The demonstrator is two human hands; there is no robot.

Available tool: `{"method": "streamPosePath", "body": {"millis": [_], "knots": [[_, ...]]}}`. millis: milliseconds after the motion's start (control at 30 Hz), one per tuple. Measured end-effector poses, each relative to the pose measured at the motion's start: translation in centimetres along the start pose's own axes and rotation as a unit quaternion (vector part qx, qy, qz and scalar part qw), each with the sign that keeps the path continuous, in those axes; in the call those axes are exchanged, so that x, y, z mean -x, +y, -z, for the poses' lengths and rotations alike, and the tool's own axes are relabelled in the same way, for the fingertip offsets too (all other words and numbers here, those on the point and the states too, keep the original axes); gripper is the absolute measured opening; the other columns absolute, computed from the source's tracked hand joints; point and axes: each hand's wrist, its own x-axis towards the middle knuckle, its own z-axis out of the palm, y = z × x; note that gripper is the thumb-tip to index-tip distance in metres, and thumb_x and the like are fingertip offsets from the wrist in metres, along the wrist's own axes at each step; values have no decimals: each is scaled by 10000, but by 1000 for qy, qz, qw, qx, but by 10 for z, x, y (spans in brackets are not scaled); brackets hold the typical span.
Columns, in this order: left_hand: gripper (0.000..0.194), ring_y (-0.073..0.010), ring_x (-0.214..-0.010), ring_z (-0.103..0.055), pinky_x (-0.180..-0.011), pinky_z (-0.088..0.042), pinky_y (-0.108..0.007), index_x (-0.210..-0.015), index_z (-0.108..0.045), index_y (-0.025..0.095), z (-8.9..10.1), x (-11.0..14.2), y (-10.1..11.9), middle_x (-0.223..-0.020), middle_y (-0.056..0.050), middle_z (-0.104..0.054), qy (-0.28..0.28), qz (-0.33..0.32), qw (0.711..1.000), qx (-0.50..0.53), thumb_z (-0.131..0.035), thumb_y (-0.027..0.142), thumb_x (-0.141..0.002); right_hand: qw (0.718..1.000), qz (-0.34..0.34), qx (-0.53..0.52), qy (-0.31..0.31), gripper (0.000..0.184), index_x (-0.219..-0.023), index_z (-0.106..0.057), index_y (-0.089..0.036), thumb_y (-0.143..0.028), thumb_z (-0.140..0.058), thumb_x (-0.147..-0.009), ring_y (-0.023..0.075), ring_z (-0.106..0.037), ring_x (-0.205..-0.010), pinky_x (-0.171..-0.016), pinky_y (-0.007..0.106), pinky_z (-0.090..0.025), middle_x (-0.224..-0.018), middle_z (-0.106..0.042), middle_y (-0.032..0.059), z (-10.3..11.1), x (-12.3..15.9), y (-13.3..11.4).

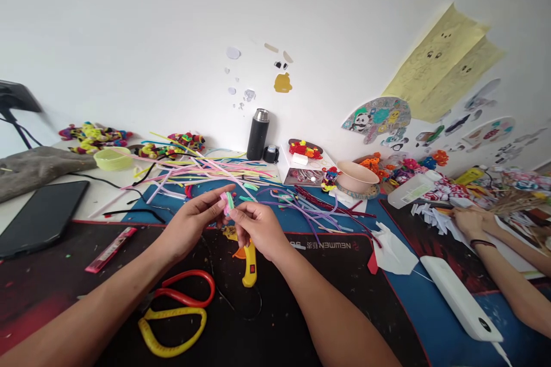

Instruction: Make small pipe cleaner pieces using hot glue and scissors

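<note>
Both of my hands meet above the black desk mat, pinching one small pink and mint-green piece of bent pipe cleaner. My left hand grips it from the left with thumb and fingers. From the right, my right hand closes thumb against fingers at its edge. The piece's far side is hidden by the fingers. Below my right hand lies a yellow hot glue gun, partly covered by it. Scissors with one red and one yellow handle lie near my left forearm, which covers part of the blades.
Loose pipe cleaners spread behind my hands. A black thermos stands by the wall, near a beige bowl. A phone lies left, a white power bank right. Another person's hands rest at the far right.
</note>
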Motion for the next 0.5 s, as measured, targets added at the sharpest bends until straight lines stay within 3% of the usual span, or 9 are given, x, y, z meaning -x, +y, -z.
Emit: {"method": "streamPosePath", "body": {"millis": [200,500], "knots": [[552,-193,-770,-640,-744,-534,-326,-1245,-800,228,-1,-1,3,-950,-54,-762,10,-30,1000,3,-885,529,-790,1000,-3,-6,10,524,-859,-635,-193,-703,-752,-834,96,-529,-389,-397,220,-341,-550,-584,-65,1,-1,3],[484,-173,-716,-629,-687,-514,-299,-988,-755,222,-2,-1,10,-850,-9,-732,46,-43,998,8,-983,485,-651,999,-5,-29,24,517,-924,-630,-207,-714,-715,-868,98,-537,-385,-405,224,-372,-564,-587,-70,4,-4,8]]}}
